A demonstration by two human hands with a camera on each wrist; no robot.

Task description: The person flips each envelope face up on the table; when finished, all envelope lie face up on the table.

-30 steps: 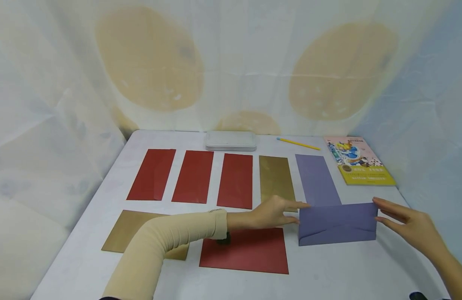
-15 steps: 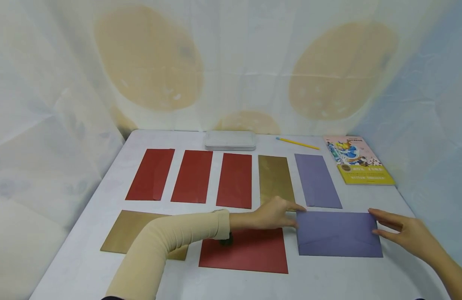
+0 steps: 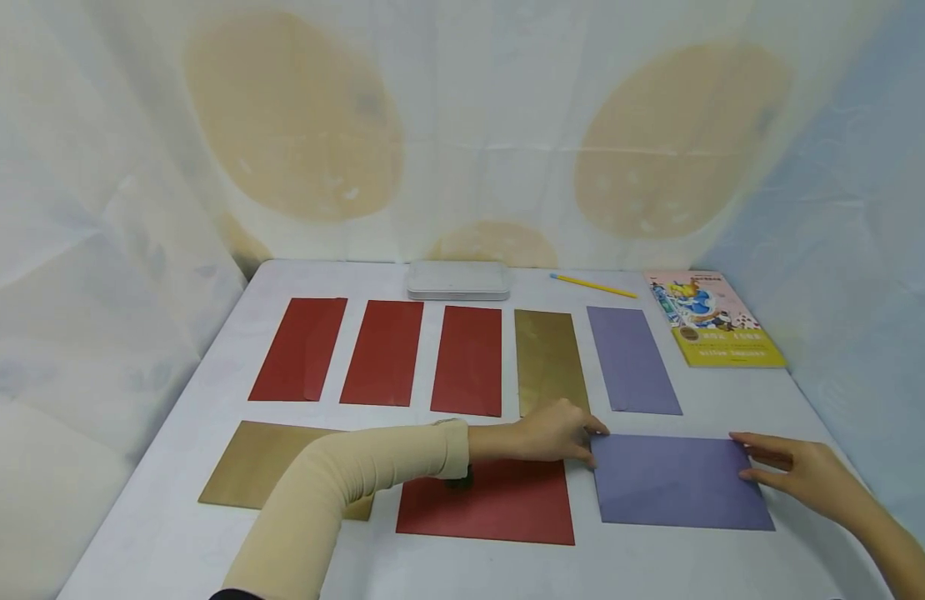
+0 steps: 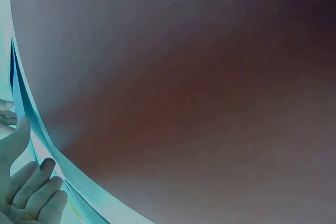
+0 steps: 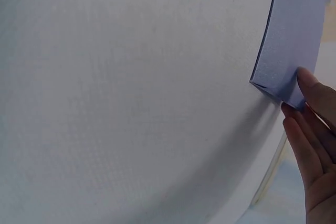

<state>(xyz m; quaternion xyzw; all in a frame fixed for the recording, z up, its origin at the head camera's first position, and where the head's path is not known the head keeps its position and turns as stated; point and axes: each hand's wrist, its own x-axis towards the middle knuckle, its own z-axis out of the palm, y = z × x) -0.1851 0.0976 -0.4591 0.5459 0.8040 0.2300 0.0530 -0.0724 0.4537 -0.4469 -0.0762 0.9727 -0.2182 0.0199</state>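
A purple envelope (image 3: 682,483) lies nearly level at the front right, its long side running left to right. My left hand (image 3: 552,432) pinches its far left corner between thumb and fingers; the forearm crosses over a red envelope (image 3: 500,508). At the far right corner my right hand (image 3: 803,468) pinches the short edge. In the right wrist view the thumb presses on top of the purple envelope (image 5: 291,30), with fingers underneath and a shadow on the table below. The left wrist view is largely blocked by a blurred dark surface; the left hand (image 4: 31,187) shows at lower left.
Behind stands a row: several red envelopes (image 3: 382,352), a gold one (image 3: 552,358) and another purple one (image 3: 635,358). A second gold envelope (image 3: 271,458) lies front left, partly under the sleeve. A tin case (image 3: 458,281), yellow pencil (image 3: 593,286) and book (image 3: 721,321) line the back.
Both hands have lowered the purple envelope from a steep tilt to almost level, its near edge moving toward the person. Its flap side no longer shows.
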